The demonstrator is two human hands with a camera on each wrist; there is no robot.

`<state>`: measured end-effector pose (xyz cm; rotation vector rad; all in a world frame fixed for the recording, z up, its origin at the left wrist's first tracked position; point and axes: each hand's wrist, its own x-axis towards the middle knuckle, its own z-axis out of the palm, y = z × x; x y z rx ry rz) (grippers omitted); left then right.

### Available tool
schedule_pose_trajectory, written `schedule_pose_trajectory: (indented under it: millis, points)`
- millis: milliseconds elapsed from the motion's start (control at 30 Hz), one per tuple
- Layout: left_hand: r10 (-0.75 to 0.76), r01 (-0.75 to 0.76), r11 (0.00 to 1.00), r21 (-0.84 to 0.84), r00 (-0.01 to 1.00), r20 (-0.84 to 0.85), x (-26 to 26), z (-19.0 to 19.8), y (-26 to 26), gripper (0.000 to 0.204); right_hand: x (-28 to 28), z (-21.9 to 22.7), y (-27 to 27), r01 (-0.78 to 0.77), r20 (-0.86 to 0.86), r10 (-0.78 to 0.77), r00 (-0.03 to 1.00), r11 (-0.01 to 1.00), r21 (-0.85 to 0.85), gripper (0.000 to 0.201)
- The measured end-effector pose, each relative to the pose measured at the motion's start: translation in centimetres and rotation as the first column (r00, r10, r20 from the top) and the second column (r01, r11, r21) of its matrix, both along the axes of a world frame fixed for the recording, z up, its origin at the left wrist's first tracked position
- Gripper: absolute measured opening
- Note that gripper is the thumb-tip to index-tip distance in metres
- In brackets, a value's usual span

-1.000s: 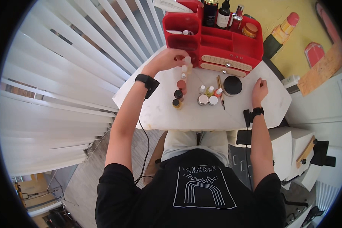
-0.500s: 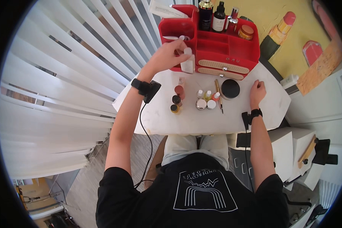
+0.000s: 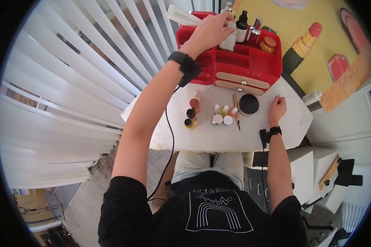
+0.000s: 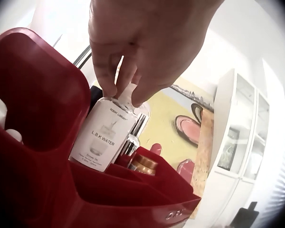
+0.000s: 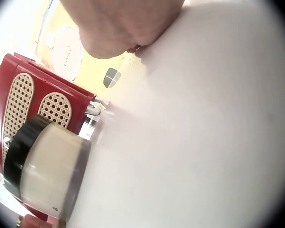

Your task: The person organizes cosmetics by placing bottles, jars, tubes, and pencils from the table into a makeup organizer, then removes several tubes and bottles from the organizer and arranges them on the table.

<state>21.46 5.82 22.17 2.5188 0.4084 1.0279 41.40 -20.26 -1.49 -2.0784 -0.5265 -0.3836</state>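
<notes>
Fingertips [image 4: 115,84] of the left hand [image 3: 208,31] pinch the cap of a frosted white bottle [image 4: 102,135], whose label reads L B K WATER, and hold it upright over the far row of the red organiser [image 3: 251,61], at the far edge of the white table [image 3: 193,131]. Its base looks to sit just inside a compartment, though I cannot tell whether it touches the floor. To set it well, I'd judge it wants lowering straight down, kept clear of the dark dropper bottle [image 3: 243,21] just to its right, with the pinch let go only once the base rests flat.

Nearer on the table stands a cluster of small jars and vials [image 3: 218,115], untouched, with a black-lidded round jar [image 3: 249,104] to their right, just near of the organiser's two drawers.

Further right, the right hand [image 3: 277,108] rests on the table beside that jar, fingers loosely curled and holding nothing. It could steady the organiser if it shifts
</notes>
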Motion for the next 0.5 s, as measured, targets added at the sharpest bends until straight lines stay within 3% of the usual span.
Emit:
schedule_pose_trajectory:
  millis: [100,167,300,367,500]
  points:
    - [0.071,-0.069,0.997,0.023,0.992,-0.1,0.7,-0.2,0.4,0.035,0.0,0.1,0.1,0.001,0.003,-0.001,1.0,1.0,-0.011,0.033]
    - [0.148,-0.118,0.978,0.175,0.974,-0.169,0.8,-0.5,0.2,0.034,0.0,-0.2,0.1,0.005,0.01,-0.004,1.0,1.0,-0.026,0.032]
    - [0.173,-0.13,0.95,0.283,0.976,-0.132,1.0,-1.5,0.4,0.034,-0.3,0.3,-0.1,-0.011,0.028,0.011,1.0,1.0,-0.002,0.032]
    - [0.162,-0.159,0.916,0.368,0.987,0.022,0.6,-1.9,0.3,0.032,-0.5,0.5,0.1,-0.016,0.018,0.016,1.0,1.0,-0.002,0.032]
    - [0.112,-0.09,0.972,0.216,0.99,-0.088,0.1,-1.1,-0.3,0.021,-0.2,0.2,0.1,-0.008,0.017,0.008,1.0,1.0,-0.001,0.031]
